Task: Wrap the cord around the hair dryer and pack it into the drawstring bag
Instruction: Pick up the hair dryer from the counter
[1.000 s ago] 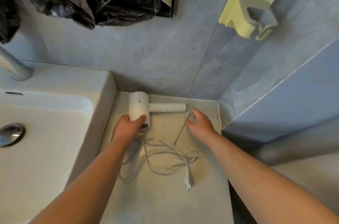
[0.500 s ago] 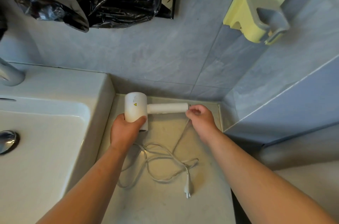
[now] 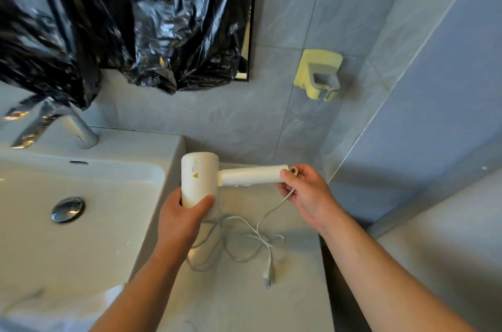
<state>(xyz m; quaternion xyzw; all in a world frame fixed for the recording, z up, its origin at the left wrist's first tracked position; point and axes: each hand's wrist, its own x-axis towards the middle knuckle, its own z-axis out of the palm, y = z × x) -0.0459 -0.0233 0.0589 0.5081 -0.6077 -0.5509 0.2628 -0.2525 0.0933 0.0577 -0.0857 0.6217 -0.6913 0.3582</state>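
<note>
Both hands are on the white hair dryer (image 3: 199, 182) now, held up in the middle of the frame, clear of the pale counter (image 3: 244, 301). The left hand (image 3: 180, 219) is wrapped round the lower end of the barrel, thumb across its front, fingers behind. The handle sticks out sideways to the right, and the right hand (image 3: 307, 195) grips the far end of it, where the cord (image 3: 260, 239) leaves the handle. That cord runs through the right hand's fingers (image 3: 288, 176), drops down and lies in loose loops on the counter just below the dryer, none of it wound on yet. The plug (image 3: 268, 274) rests flat at the lower end of the tangle, centre-low in the frame. White sink (image 3: 89, 236) to the left, its chrome tap (image 3: 54, 125) at the left edge. Crumpled black plastic (image 3: 130, 16) hangs across the upper left, and a yellow wall holder (image 3: 317, 73) sits on the grey tiles upper right of centre
</note>
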